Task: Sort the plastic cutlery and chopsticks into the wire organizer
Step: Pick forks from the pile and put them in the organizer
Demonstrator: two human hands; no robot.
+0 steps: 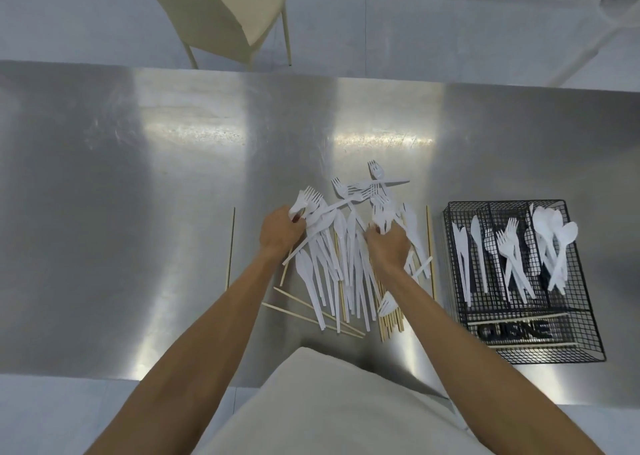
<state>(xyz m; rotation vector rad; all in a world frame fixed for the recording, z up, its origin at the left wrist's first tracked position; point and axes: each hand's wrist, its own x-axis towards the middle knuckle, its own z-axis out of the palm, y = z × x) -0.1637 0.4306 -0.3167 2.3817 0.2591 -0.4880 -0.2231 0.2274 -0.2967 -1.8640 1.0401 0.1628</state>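
A heap of white plastic cutlery [332, 257] lies mid-table, mixed with wooden chopsticks [388, 323]. My left hand [278, 233] is closed on a bunch of white forks and spoons [308, 201] at the heap's left edge. My right hand [388, 246] grips a bundle of white forks [382, 208] on the heap's right side. The black wire organizer [588, 316] stands to the right, holding knives [462, 246], forks [509, 246] and spoons [554, 233] in separate compartments, with chopsticks [519, 317] across its front section.
The steel table [138, 177] spreads wide to the left and far side. Single chopsticks lie apart at the left [230, 246] and beside the organizer [429, 246]. A beige chair [235, 14] stands beyond the far edge.
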